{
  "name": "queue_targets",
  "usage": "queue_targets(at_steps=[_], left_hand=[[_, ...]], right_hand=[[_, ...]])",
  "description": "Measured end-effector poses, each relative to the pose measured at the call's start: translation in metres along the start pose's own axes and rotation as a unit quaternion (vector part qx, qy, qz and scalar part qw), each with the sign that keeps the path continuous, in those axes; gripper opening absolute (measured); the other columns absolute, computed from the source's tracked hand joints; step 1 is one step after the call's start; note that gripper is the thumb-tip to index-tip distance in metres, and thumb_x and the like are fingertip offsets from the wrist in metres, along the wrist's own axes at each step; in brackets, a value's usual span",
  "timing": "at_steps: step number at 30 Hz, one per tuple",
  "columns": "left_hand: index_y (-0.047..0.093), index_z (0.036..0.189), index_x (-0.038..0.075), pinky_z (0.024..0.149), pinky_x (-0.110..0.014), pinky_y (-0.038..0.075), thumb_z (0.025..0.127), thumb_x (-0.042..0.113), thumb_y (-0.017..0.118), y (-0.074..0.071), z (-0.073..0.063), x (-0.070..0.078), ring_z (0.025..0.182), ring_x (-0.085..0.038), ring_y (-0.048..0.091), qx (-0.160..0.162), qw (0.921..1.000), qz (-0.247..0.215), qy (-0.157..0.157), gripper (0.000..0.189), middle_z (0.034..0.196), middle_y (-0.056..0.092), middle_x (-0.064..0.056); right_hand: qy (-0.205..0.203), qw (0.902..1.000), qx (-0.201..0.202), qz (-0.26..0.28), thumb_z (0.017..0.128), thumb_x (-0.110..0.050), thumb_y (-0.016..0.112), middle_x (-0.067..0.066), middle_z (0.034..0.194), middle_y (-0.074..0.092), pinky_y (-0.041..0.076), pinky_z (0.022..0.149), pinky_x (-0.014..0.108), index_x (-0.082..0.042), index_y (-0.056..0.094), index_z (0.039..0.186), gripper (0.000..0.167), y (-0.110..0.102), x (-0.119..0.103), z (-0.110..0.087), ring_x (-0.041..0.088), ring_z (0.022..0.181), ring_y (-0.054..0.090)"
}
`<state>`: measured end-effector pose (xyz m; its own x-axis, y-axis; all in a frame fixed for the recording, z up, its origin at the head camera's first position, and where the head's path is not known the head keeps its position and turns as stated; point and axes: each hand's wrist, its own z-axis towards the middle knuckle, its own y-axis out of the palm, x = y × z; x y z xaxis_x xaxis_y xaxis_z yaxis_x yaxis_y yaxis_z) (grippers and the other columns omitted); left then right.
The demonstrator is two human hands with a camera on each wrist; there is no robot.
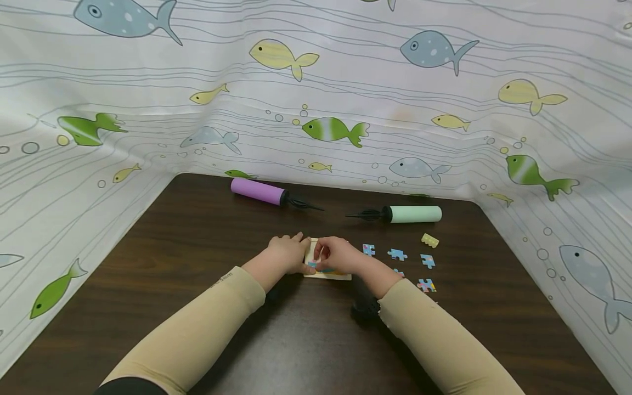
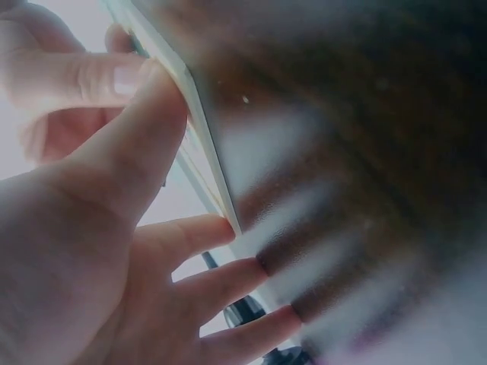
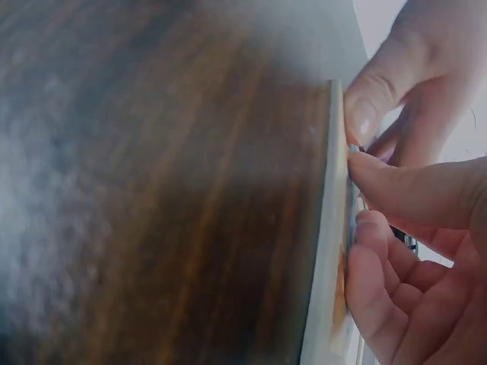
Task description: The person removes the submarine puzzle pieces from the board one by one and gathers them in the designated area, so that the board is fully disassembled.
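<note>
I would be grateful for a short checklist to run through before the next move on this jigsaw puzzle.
1. Puzzle tray flat on the table: ok.
2. Left hand steadying the tray: ok, it touches the tray's left side.
3. Right hand at the tray: ok, but whether it pinches or only presses a piece: cannot tell.
4. Jigsaw piece by the right fingers fully seated: cannot tell, the hands hide too much.
5. Loose jigsaw pieces all in plain sight: not ok, the right arm partly covers some.
6. Purple pump and mint-green pump clear of the tray: ok, both lie beyond it.
</note>
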<state>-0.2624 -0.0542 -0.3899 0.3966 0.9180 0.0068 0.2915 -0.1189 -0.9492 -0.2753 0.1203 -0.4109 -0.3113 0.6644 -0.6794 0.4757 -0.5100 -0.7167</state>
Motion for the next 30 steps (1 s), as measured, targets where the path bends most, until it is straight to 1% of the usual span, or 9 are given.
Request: queue_targets(at_steps=[4,8,13,20,23,26,30], left_hand=[[0.029,0.157,0.016,0.107,-0.056,0.034,0.086,0.066,0.062,-0.001,-0.001,-0.003,0.139,-0.037,0.035,-0.007,0.9998,-0.016,0.005,0.093,0.160,0.026,-0.011],[0.028,0.158,0.017,0.107,-0.057,0.032,0.083,0.066,0.065,-0.001,0.000,-0.008,0.141,-0.036,0.032,-0.013,0.9995,-0.026,0.012,0.096,0.161,0.024,-0.011],[0.028,0.158,0.016,0.107,-0.059,0.032,0.083,0.066,0.066,0.000,0.001,-0.010,0.142,-0.037,0.031,-0.014,0.9992,-0.033,0.019,0.097,0.161,0.024,-0.012],[0.028,0.158,0.017,0.107,-0.059,0.031,0.082,0.066,0.066,0.001,0.001,-0.010,0.142,-0.036,0.030,-0.016,0.9992,-0.035,0.014,0.098,0.161,0.023,-0.011],[0.029,0.158,0.017,0.107,-0.059,0.031,0.082,0.066,0.066,0.001,0.001,-0.010,0.142,-0.036,0.030,-0.015,0.9991,-0.038,0.014,0.098,0.161,0.023,-0.011],[0.029,0.158,0.017,0.107,-0.059,0.031,0.082,0.066,0.066,0.003,0.001,-0.010,0.142,-0.036,0.030,-0.013,0.9991,-0.037,0.015,0.098,0.161,0.023,-0.011],[0.029,0.158,0.018,0.107,-0.059,0.032,0.082,0.067,0.066,0.004,0.002,-0.011,0.142,-0.036,0.030,-0.008,0.9992,-0.035,0.016,0.098,0.161,0.023,-0.010]], right_hand=[[-0.008,0.9999,-0.006,0.003,0.083,-0.003,0.079,0.002,0.075,0.055,0.041,0.057,0.027,-0.007,0.063,0.097,0.022,0.000,0.000,-0.002,0.014,0.062,0.048],[-0.021,0.9998,-0.005,0.002,0.083,-0.002,0.078,0.003,0.079,0.053,0.041,0.061,0.027,-0.006,0.062,0.099,0.023,0.000,0.000,-0.005,0.014,0.065,0.047],[-0.021,0.9997,-0.006,0.009,0.085,-0.001,0.077,0.003,0.080,0.052,0.041,0.060,0.027,-0.007,0.062,0.104,0.025,0.001,0.001,-0.008,0.014,0.065,0.046],[-0.030,0.9983,-0.040,0.028,0.086,0.009,0.070,0.006,0.083,0.052,0.041,0.061,0.027,-0.006,0.060,0.111,0.031,-0.001,0.004,-0.009,0.015,0.067,0.045],[-0.035,0.9974,-0.049,0.038,0.087,0.008,0.070,0.006,0.084,0.050,0.040,0.061,0.027,-0.005,0.060,0.112,0.030,-0.001,0.005,-0.009,0.016,0.066,0.044],[-0.038,0.9976,-0.043,0.039,0.088,0.002,0.072,0.005,0.081,0.050,0.040,0.061,0.027,-0.006,0.059,0.111,0.027,0.001,0.006,-0.007,0.015,0.067,0.045],[-0.027,0.9991,-0.016,0.028,0.087,-0.003,0.076,0.002,0.078,0.050,0.040,0.060,0.027,-0.008,0.059,0.108,0.027,0.005,0.007,-0.005,0.014,0.066,0.046]])
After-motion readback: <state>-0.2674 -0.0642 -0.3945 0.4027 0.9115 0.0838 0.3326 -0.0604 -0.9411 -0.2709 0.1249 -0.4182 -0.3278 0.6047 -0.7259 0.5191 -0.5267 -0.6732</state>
